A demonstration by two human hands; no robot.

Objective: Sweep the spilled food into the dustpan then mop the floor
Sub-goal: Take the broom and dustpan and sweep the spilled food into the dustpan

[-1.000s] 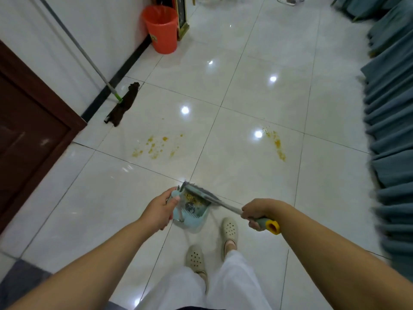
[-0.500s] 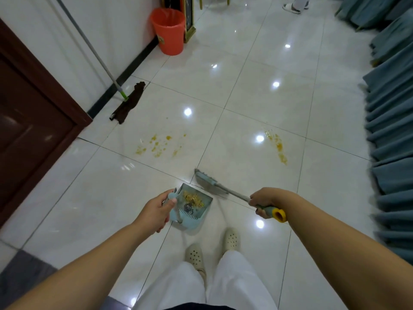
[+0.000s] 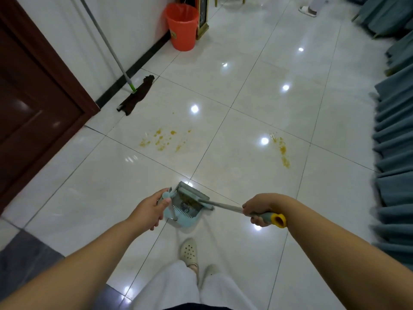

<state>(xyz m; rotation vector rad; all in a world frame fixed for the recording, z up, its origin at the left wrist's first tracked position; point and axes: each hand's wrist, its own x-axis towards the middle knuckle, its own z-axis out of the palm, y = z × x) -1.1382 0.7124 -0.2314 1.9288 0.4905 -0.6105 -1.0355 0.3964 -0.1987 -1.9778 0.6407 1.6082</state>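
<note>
Gripping the dustpan [image 3: 178, 214] handle, left hand [image 3: 148, 210], right hand [image 3: 259, 209] clasping the broom [image 3: 225, 206], brush head over the pan, yellow food smears [image 3: 164, 139] beyond both hands

We can read no text, label, brand or number anywhere. The orange bin [image 3: 182, 25] bears a small mark near its rim, too blurred for us to make out.
</note>
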